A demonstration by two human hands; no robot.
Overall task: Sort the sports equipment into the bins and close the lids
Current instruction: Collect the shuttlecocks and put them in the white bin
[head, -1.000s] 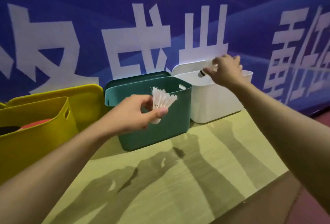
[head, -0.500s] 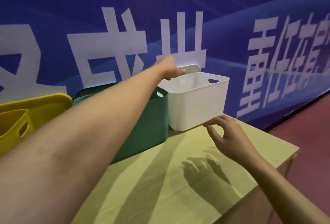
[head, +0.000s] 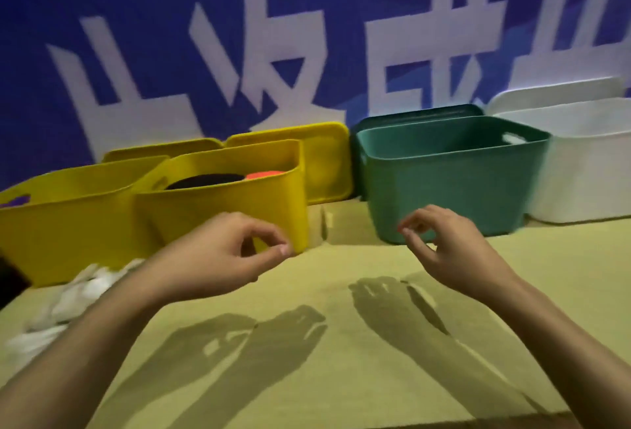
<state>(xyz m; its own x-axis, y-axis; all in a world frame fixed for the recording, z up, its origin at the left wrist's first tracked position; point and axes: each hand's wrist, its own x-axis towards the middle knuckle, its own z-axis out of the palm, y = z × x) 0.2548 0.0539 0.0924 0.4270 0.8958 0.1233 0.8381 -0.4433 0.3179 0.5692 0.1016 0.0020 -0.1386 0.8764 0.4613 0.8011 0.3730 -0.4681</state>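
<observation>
Shuttlecocks (head: 65, 295), a blurred white heap, lie on the table (head: 341, 292) at its left edge, just in front of the two yellow bins (head: 222, 217). Both the left hand (head: 218, 254) and the right hand (head: 447, 251) hover over the tabletop, fingers loosely curled, empty. Green bin (head: 447, 186) and white bin (head: 587, 176) stand lidless to the right

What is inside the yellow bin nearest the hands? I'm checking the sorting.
Inside the yellow bin, a black round thing and an orange-red thing show above the rim. The front wall hides whatever lies lower.
</observation>
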